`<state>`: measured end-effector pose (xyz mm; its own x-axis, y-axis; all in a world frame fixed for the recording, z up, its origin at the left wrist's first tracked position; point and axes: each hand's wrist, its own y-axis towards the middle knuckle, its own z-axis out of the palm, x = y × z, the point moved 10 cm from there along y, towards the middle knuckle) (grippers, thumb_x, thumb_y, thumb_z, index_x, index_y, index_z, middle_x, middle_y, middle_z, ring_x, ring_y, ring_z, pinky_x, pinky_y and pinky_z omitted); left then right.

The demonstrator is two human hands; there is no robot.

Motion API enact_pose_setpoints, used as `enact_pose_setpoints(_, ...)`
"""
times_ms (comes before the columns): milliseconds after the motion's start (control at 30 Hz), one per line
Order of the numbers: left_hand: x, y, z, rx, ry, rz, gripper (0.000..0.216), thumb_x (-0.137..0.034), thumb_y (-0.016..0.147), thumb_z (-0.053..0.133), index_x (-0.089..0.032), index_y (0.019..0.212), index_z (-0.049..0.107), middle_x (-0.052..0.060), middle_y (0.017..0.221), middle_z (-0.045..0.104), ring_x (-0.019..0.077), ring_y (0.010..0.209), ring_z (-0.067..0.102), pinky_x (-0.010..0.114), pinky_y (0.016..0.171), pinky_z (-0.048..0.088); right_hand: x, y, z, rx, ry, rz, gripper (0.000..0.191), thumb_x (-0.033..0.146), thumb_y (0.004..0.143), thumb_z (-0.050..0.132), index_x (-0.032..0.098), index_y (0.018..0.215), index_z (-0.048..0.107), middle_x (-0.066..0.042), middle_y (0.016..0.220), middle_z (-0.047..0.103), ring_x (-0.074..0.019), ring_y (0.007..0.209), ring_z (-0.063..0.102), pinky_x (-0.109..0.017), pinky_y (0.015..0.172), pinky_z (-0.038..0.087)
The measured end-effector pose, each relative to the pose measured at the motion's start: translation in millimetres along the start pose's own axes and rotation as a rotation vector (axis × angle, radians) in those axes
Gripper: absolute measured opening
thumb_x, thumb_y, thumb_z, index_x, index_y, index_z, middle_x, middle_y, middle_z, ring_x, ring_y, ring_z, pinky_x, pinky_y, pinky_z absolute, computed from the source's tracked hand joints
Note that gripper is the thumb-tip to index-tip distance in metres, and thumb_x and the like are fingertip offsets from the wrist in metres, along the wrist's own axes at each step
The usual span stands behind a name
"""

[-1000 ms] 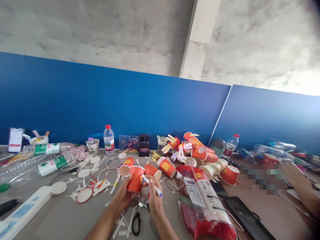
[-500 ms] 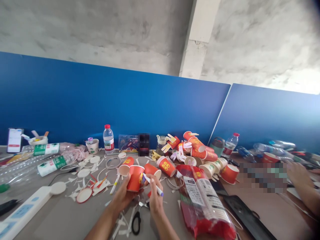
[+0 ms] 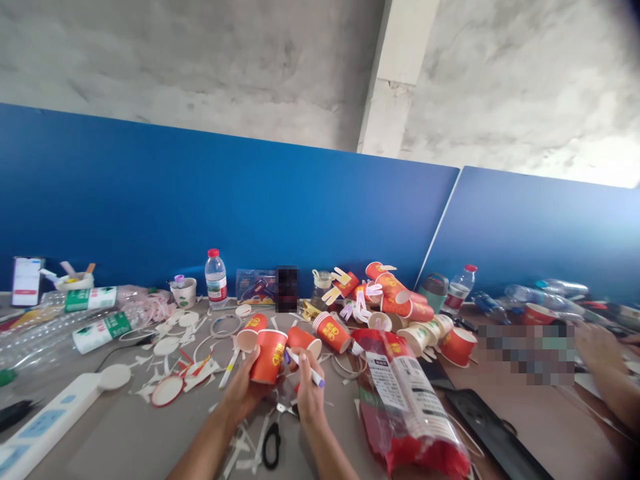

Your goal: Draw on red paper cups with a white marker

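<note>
My left hand (image 3: pixel 243 392) is wrapped round a red paper cup (image 3: pixel 269 357), held upright just above the table with its open mouth up. My right hand (image 3: pixel 309 395) grips a white marker pen (image 3: pixel 306 369) with a purple end; the pen's tip rests against the cup's right side. More red paper cups (image 3: pixel 333 331) lie on their sides right behind my hands, some with white paper ears stuck on. Black-handled scissors (image 3: pixel 272 445) lie on the table between my forearms.
Paper scraps and cut white discs (image 3: pixel 167 346) litter the grey table. A bagged sleeve of cups (image 3: pixel 407 407) lies at right, a power strip (image 3: pixel 47 419) at left, a water bottle (image 3: pixel 216 278) at the back. Another person's hand (image 3: pixel 597 348) rests at far right.
The cup has turned slightly in my left hand, showing its yellow print; the pen stays at its side. The view has drifted a little.
</note>
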<state>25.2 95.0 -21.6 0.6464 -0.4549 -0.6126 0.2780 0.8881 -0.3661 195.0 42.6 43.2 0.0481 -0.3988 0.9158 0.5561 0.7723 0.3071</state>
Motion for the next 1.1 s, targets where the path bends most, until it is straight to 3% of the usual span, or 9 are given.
enact_pose_setpoints(167, 3.6, 2.2, -1.1, 0.014, 0.019, -0.027, 0.054, -0.037, 0.112, 0.070, -0.011, 0.159, 0.064, 0.018, 0.101, 0.092, 0.0340, 0.083, 0.091, 0.046, 0.081, 0.076, 5.6, -0.9, -1.4, -0.003, 0.043, -0.041, 0.079, 0.100, 0.091, 0.069, 0.023, 0.080, 0.085, -0.003, 0.067, 0.073, -0.0243, 0.065, 0.066, -0.036, 0.065, 0.055)
enact_pose_setpoints(300, 4.5, 6.8, -6.4, 0.030, 0.023, -0.008, 0.056, -0.041, 0.107, 0.082, -0.012, 0.153, 0.069, 0.018, 0.102, 0.092, 0.0341, 0.083, 0.091, 0.046, 0.082, 0.076, 6.8, -3.3, 3.9, 0.045, 0.054, -0.034, 0.072, 0.094, 0.094, 0.073, 0.023, 0.082, 0.086, -0.004, 0.066, 0.074, -0.0251, 0.065, 0.068, -0.037, 0.064, 0.057)
enact_pose_setpoints(400, 4.0, 7.9, -7.9, 0.035, 0.033, 0.012, 0.055, -0.034, 0.104, 0.086, -0.014, 0.152, 0.069, 0.014, 0.100, 0.092, 0.0320, 0.083, 0.091, 0.043, 0.081, 0.076, 5.3, -3.6, 4.6, 0.053, 0.059, -0.009, 0.074, 0.096, 0.091, 0.074, 0.023, 0.081, 0.085, -0.005, 0.066, 0.074, -0.0255, 0.065, 0.068, -0.037, 0.064, 0.058)
enact_pose_setpoints(533, 1.9, 3.1, -3.1, 0.016, 0.023, 0.011, 0.040, -0.027, 0.112, 0.072, -0.008, 0.147, 0.068, 0.015, 0.092, 0.090, 0.0304, 0.077, 0.089, 0.042, 0.079, 0.075, 3.2, -3.1, 3.8, 0.057, 0.061, 0.021, 0.083, 0.103, 0.085, 0.073, 0.021, 0.083, 0.088, -0.006, 0.067, 0.075, -0.0254, 0.067, 0.070, -0.036, 0.067, 0.059)
enact_pose_setpoints(667, -2.6, -3.4, 3.4, -0.012, -0.006, 0.014, 0.032, -0.028, 0.117, 0.061, -0.011, 0.143, 0.069, 0.012, 0.086, 0.088, 0.0279, 0.072, 0.086, 0.040, 0.076, 0.074, 6.0, -3.5, 2.8, 0.060, 0.047, 0.006, 0.082, 0.101, 0.087, 0.072, 0.021, 0.082, 0.088, -0.006, 0.068, 0.075, -0.0252, 0.069, 0.069, -0.036, 0.069, 0.058)
enact_pose_setpoints(1100, -3.7, -5.8, 7.6, -0.017, 0.024, 0.017, 0.046, -0.028, 0.113, 0.063, -0.008, 0.155, 0.060, 0.013, 0.090, 0.088, 0.0292, 0.073, 0.087, 0.039, 0.076, 0.073, 1.9, -2.7, 8.8, 0.105, 0.018, 0.035, 0.082, 0.102, 0.088, 0.069, 0.022, 0.080, 0.083, -0.003, 0.064, 0.069, -0.0226, 0.065, 0.061, -0.035, 0.066, 0.052)
